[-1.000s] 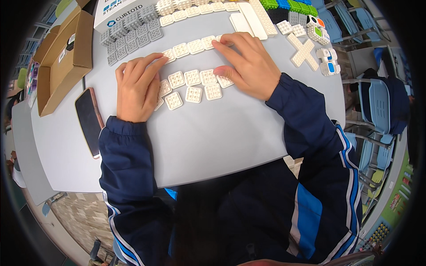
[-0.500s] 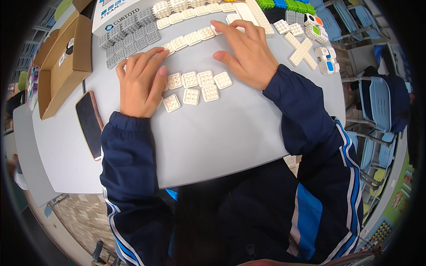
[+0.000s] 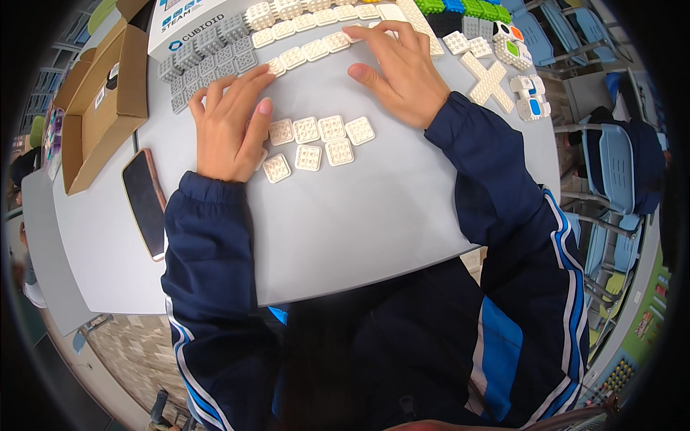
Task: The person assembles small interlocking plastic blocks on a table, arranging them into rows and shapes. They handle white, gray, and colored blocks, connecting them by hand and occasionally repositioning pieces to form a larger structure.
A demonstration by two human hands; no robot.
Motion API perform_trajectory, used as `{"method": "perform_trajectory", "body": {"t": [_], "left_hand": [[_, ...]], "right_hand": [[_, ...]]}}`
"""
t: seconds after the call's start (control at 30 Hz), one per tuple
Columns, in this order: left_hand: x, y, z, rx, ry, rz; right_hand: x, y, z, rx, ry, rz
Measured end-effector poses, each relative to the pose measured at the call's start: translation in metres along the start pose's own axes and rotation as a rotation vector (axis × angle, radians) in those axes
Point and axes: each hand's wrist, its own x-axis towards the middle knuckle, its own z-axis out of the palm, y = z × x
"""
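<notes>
A slightly bent row of white square studded tiles (image 3: pixel 315 49) lies across the grey table between my hands. My left hand (image 3: pixel 228 129) has its fingers spread, with the fingertips at the row's left end. At the right end, the index fingertip of my right hand (image 3: pixel 406 75) rests on the last tile, its thumb held apart. Nearer to me lie several loose white tiles (image 3: pixel 306 129) in two uneven lines; my left hand partly covers the leftmost ones. Just beyond the touched row runs another row of white tiles (image 3: pixel 305 22), with white cube blocks (image 3: pixel 289 8) behind it.
Grey blocks (image 3: pixel 208 61) stand by a white box (image 3: pixel 205 29) at the far left. An open cardboard box (image 3: pixel 108 108) and a phone (image 3: pixel 144 201) lie left. On the right are a white X-shaped piece (image 3: pixel 491 86) and white blocks with coloured faces (image 3: pixel 532 97).
Both hands have moved slightly away from me, and the row of tiles under their fingertips has shifted a little toward the row behind it. The loose tiles look unchanged.
</notes>
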Motion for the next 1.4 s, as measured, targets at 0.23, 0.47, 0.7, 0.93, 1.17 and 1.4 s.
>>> {"method": "perform_trajectory", "body": {"t": [0.23,0.47,0.7,0.93,1.17,1.4], "left_hand": [[0.002,-0.001,0.001,-0.004,-0.054,-0.055],[0.003,0.0,0.003,-0.049,-0.06,-0.08],[0.001,-0.002,0.004,-0.041,-0.093,-0.103],[0.002,-0.002,0.006,-0.039,-0.126,-0.134],[0.002,-0.003,0.009,-0.016,-0.127,-0.147],[0.002,-0.002,0.009,0.017,-0.134,-0.154]], "right_hand": [[-0.001,0.003,0.007,-0.069,0.016,-0.031],[-0.001,0.003,0.007,-0.101,0.022,-0.041],[0.0,0.002,0.005,-0.114,0.031,-0.034],[-0.002,0.0,0.003,-0.144,-0.008,-0.002],[-0.002,0.0,0.004,-0.139,-0.017,-0.009],[0.0,0.0,0.006,-0.166,0.007,-0.032]]}}
